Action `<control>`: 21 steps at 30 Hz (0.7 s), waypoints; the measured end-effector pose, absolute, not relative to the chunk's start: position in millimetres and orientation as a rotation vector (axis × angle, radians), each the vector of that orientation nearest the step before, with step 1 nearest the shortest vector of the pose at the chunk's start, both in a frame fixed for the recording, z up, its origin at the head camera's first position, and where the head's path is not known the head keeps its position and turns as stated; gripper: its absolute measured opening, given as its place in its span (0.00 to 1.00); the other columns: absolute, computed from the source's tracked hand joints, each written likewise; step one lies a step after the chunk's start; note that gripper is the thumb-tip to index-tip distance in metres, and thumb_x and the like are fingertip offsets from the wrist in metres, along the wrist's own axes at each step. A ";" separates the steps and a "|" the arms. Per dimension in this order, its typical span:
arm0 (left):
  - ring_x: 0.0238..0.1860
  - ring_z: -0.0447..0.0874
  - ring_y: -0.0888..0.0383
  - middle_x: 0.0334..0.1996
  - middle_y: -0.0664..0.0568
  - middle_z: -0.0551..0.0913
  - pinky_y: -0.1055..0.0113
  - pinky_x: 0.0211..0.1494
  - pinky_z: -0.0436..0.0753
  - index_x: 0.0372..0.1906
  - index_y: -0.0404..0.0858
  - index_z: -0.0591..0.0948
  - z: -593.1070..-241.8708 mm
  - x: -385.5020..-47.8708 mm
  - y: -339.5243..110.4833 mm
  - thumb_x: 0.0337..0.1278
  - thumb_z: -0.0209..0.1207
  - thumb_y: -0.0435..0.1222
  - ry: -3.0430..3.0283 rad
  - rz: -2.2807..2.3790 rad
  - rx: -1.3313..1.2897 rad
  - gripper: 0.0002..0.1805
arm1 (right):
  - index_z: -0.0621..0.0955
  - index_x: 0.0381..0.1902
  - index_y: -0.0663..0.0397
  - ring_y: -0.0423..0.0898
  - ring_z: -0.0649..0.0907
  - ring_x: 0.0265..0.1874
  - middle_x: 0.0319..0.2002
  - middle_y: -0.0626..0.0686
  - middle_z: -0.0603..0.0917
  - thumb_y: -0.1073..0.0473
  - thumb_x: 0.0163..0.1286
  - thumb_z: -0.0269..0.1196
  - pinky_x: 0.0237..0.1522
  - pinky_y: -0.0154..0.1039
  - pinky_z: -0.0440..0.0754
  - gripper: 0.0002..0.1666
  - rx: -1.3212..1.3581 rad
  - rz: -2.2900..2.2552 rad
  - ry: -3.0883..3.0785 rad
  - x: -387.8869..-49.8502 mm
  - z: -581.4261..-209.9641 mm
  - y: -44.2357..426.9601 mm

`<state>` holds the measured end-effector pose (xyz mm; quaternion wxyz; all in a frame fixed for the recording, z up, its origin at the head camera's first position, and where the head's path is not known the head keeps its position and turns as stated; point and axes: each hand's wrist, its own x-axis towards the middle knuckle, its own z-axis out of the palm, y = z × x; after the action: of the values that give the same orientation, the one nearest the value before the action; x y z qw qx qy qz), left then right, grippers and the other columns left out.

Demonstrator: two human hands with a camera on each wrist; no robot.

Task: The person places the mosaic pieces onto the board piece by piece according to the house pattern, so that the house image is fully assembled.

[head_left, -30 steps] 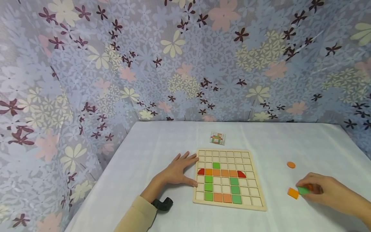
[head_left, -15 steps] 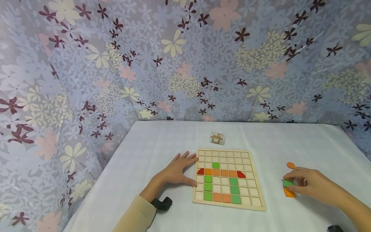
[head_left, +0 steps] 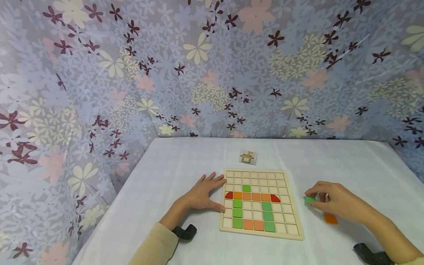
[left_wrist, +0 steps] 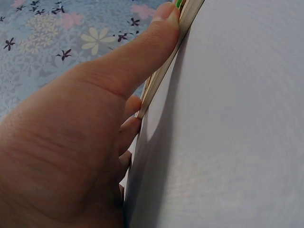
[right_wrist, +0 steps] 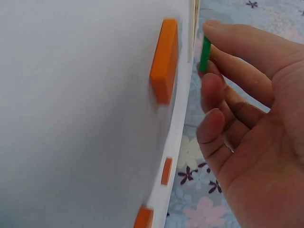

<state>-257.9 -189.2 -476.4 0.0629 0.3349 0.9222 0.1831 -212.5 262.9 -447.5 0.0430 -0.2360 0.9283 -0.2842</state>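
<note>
In the head view, a wooden grid board (head_left: 279,218) bears green and orange square tiles and two red quarter-round pieces. My left hand (head_left: 202,193) lies with spread fingers along its left edge, thumb and fingertips touching the rim; the left wrist view shows the thumb (left_wrist: 152,40) against that edge. Right of the board, my right hand (head_left: 334,200) pinches a green square tile (head_left: 310,199) between thumb and fingers. The right wrist view has the green tile (right_wrist: 205,54) edge-on, its other fingers loosely bent. On the cloth below that hand lies an orange square tile (head_left: 330,218).
Behind the board lies a small pattern card (head_left: 248,157) with a coloured grid picture. More orange pieces (right_wrist: 166,171) rest on the white tablecloth (head_left: 185,154) in the right wrist view. A flowered curtain (head_left: 212,73) rises behind the table's far edge.
My right hand has carried the green tile leftward toward the board, past the orange square tile. The orange disc seen earlier is now out of sight behind that hand. My left hand stays put.
</note>
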 end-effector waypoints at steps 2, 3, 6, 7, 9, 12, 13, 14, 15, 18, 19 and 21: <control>0.75 0.38 0.53 0.74 0.59 0.53 0.49 0.73 0.38 0.75 0.51 0.59 -477.0 -258.1 -189.6 0.38 0.62 0.71 2.787 0.557 1.010 0.57 | 0.85 0.45 0.47 0.36 0.73 0.25 0.31 0.40 0.77 0.49 0.58 0.71 0.23 0.32 0.73 0.18 -0.727 -0.876 2.862 -215.7 -446.9 257.7; 0.75 0.38 0.53 0.74 0.60 0.52 0.49 0.74 0.38 0.75 0.51 0.59 -477.4 -258.1 -189.7 0.38 0.62 0.71 2.787 0.556 1.010 0.57 | 0.85 0.45 0.47 0.37 0.73 0.25 0.31 0.40 0.77 0.49 0.58 0.71 0.23 0.32 0.73 0.18 -0.725 -0.885 2.866 -217.3 -446.7 255.0; 0.75 0.38 0.53 0.74 0.61 0.52 0.50 0.74 0.38 0.75 0.52 0.58 -478.4 -258.6 -189.8 0.37 0.62 0.71 2.790 0.550 1.011 0.57 | 0.85 0.45 0.47 0.38 0.73 0.26 0.32 0.41 0.78 0.49 0.57 0.72 0.24 0.33 0.73 0.18 -0.720 -0.921 2.852 -221.9 -446.5 247.3; 0.75 0.38 0.53 0.74 0.61 0.52 0.50 0.74 0.37 0.75 0.52 0.58 -478.7 -258.8 -189.4 0.37 0.62 0.71 2.791 0.549 1.011 0.57 | 0.85 0.45 0.47 0.38 0.74 0.26 0.32 0.41 0.78 0.49 0.57 0.72 0.24 0.33 0.73 0.18 -0.725 -0.928 2.846 -223.4 -446.6 245.3; 0.75 0.38 0.53 0.74 0.61 0.52 0.50 0.74 0.37 0.75 0.53 0.58 -479.1 -259.4 -188.7 0.37 0.61 0.72 2.793 0.544 1.015 0.57 | 0.85 0.46 0.48 0.39 0.74 0.26 0.33 0.42 0.79 0.50 0.57 0.72 0.24 0.33 0.73 0.19 -0.739 -0.946 2.830 -226.2 -446.6 241.7; 0.75 0.38 0.53 0.74 0.61 0.52 0.50 0.74 0.37 0.75 0.53 0.58 -479.0 -260.0 -187.8 0.38 0.61 0.72 2.794 0.540 1.024 0.57 | 0.85 0.45 0.47 0.39 0.74 0.26 0.32 0.42 0.79 0.49 0.57 0.72 0.24 0.33 0.73 0.19 -0.734 -0.966 2.821 -230.4 -446.9 236.5; 0.75 0.38 0.53 0.75 0.61 0.52 0.50 0.74 0.37 0.75 0.52 0.58 -478.6 -259.9 -187.5 0.38 0.61 0.72 2.795 0.539 1.026 0.57 | 0.85 0.45 0.46 0.39 0.74 0.26 0.32 0.42 0.79 0.49 0.57 0.72 0.24 0.33 0.73 0.18 -0.730 -0.973 2.821 -231.7 -447.1 234.5; 0.75 0.38 0.53 0.75 0.61 0.52 0.50 0.74 0.37 0.75 0.52 0.58 -478.3 -259.7 -187.7 0.38 0.61 0.72 2.795 0.539 1.025 0.57 | 0.85 0.45 0.47 0.39 0.74 0.26 0.32 0.42 0.79 0.49 0.57 0.72 0.23 0.34 0.73 0.19 -0.741 -0.983 2.816 -233.4 -447.3 232.8; 0.75 0.38 0.53 0.75 0.60 0.52 0.50 0.74 0.37 0.75 0.52 0.58 -477.5 -259.1 -187.9 0.38 0.62 0.71 2.792 0.545 1.021 0.57 | 0.85 0.46 0.47 0.40 0.74 0.27 0.32 0.42 0.79 0.49 0.58 0.72 0.23 0.34 0.73 0.18 -0.755 -0.991 2.813 -235.0 -447.8 230.7; 0.75 0.39 0.52 0.74 0.59 0.53 0.49 0.73 0.38 0.75 0.50 0.59 -475.9 -257.6 -188.9 0.38 0.63 0.70 2.791 0.555 1.014 0.57 | 0.85 0.46 0.48 0.40 0.75 0.27 0.34 0.43 0.80 0.51 0.59 0.71 0.23 0.34 0.74 0.18 -0.811 -1.019 2.797 -240.3 -449.6 224.3; 0.75 0.39 0.51 0.74 0.58 0.53 0.49 0.73 0.38 0.75 0.50 0.59 -475.3 -257.0 -189.1 0.37 0.63 0.70 2.789 0.558 1.012 0.57 | 0.85 0.47 0.48 0.40 0.75 0.28 0.35 0.43 0.80 0.52 0.59 0.71 0.24 0.34 0.74 0.18 -0.830 -1.024 2.790 -241.9 -449.9 222.2; 0.75 0.39 0.51 0.74 0.58 0.53 0.49 0.73 0.38 0.75 0.50 0.59 -475.2 -256.7 -189.0 0.38 0.63 0.70 2.786 0.563 1.015 0.57 | 0.85 0.47 0.49 0.40 0.76 0.28 0.36 0.44 0.81 0.53 0.60 0.71 0.24 0.33 0.75 0.17 -0.858 -1.023 2.781 -245.0 -449.9 217.7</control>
<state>-256.7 -189.0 -475.2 0.0616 0.3356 0.9214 0.1861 -245.0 217.7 -449.9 0.0285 -0.2779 0.9011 -0.3317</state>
